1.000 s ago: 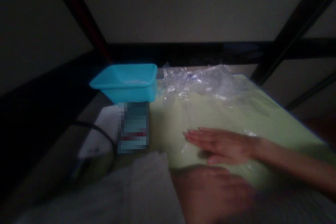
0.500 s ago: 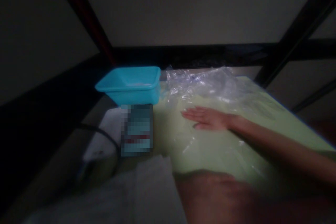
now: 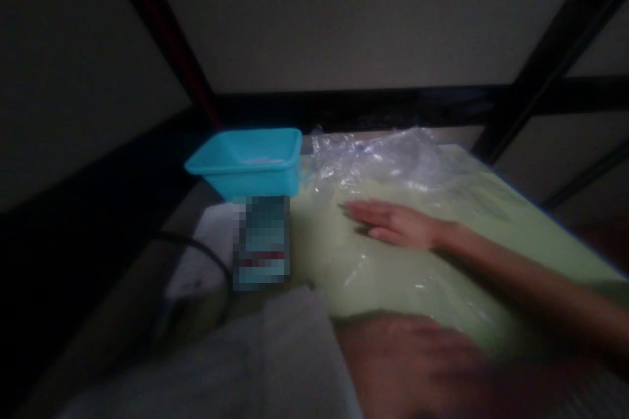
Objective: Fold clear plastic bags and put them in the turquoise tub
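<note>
At the far left of a pale green desk (image 3: 545, 239) with a blue edge sits a bright turquoise rectangular plastic tub (image 3: 253, 182), upright, wider at its rim than at its base. From where I stand its mouth shows, with a paler streak inside – a reflection or something lying there, I can't tell. Just beside it, to the right, a crumpled heap of clear shiny plastic (image 3: 388, 156) spreads along the back; whether it wraps anything is unclear.

Nearer the person, a thin clear plastic sheet (image 3: 354, 270) lies over the desk, showing mostly by its glints. The right hand (image 3: 396, 224) is laid palm down over it, fingers straight and together, thumb a little apart, gripping nothing. The left hand (image 3: 413, 357), below a loose grey cloth sleeve (image 3: 295, 347), is low in front, back upward and pointing right – too blurred to tell how far its fingers spread or whether they hold anything.

In front of the tub is a pixelated dark teal rectangular object (image 3: 264, 236) with a red band, beside a flat white item (image 3: 209, 255) crossed by a black cable (image 3: 194, 243).
</note>
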Available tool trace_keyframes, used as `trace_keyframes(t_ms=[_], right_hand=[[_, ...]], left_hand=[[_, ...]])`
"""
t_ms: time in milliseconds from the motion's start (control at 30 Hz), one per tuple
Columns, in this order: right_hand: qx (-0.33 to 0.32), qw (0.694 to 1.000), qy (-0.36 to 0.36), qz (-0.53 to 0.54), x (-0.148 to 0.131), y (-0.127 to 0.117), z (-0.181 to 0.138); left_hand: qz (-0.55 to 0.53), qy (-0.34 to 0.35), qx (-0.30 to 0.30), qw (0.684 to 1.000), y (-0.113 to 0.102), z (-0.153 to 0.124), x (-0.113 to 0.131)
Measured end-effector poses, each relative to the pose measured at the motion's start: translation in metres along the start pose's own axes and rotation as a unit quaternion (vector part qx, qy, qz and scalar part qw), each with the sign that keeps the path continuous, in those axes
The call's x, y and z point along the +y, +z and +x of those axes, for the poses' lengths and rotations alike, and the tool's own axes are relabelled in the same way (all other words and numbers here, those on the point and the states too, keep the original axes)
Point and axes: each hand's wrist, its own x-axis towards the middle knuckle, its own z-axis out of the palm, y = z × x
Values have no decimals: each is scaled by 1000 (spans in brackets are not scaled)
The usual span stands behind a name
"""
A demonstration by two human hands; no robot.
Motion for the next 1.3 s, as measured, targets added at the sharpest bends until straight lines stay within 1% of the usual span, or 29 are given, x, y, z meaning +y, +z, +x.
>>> trace_keyframes(t_ms=[67, 100, 167, 333, 467, 533, 600, 633, 667, 733, 833, 900, 1033, 1167, 1300], right_hand=[[-15, 999, -6, 33, -18, -1, -9], [-22, 999, -12, 45, -25, 1, -12], [-35, 998, -18, 54, -33, 6, -17], [-54, 997, -26, 43, -30, 18, -19], [-64, 997, -31, 37, -29, 16, -18], [-66, 997, -27, 37, -31, 15, -17], [-66, 997, -23, 33, -31, 15, -17], [-67, 997, -22, 28, -30, 16, -17], [-71, 997, -23, 20, -29, 17, -17], [-83, 996, -38, 6, -25, 20, -18], [-96, 993, -68, 0, -20, 23, -19], [-99, 992, -76, 2, -17, 24, -20], [-109, 991, -74, 8, -14, 25, -20], [-108, 991, -80, 27, -14, 24, -19], [-115, 990, -77, 21, -14, 21, -18]], left_hand=[[-1, 30, 2, 1000, -17, 6, -20], [0, 37, 4, 999, -22, 6, -24], [1, 44, 6, 999, -26, 6, -25], [17, 86, -4, 996, -20, 3, -22], [-23, 113, 5, 993, -19, 2, -23], [-40, 99, 13, 994, -19, 0, -24], [-52, 49, 34, 997, -18, -5, -30], [-60, 16, 57, 996, -17, -8, -35], [-65, -10, 63, 996, -16, -11, -42], [-68, -26, 76, 994, -15, -17, -57], [-68, -32, 76, 994, -15, -21, -75], [-70, -30, 63, 995, -17, -22, -79], [-65, -24, 27, 997, -17, -22, -76], [-64, -21, 26, 997, -15, -24, -73], [-70, -34, 26, 997, -15, -25, -72]])
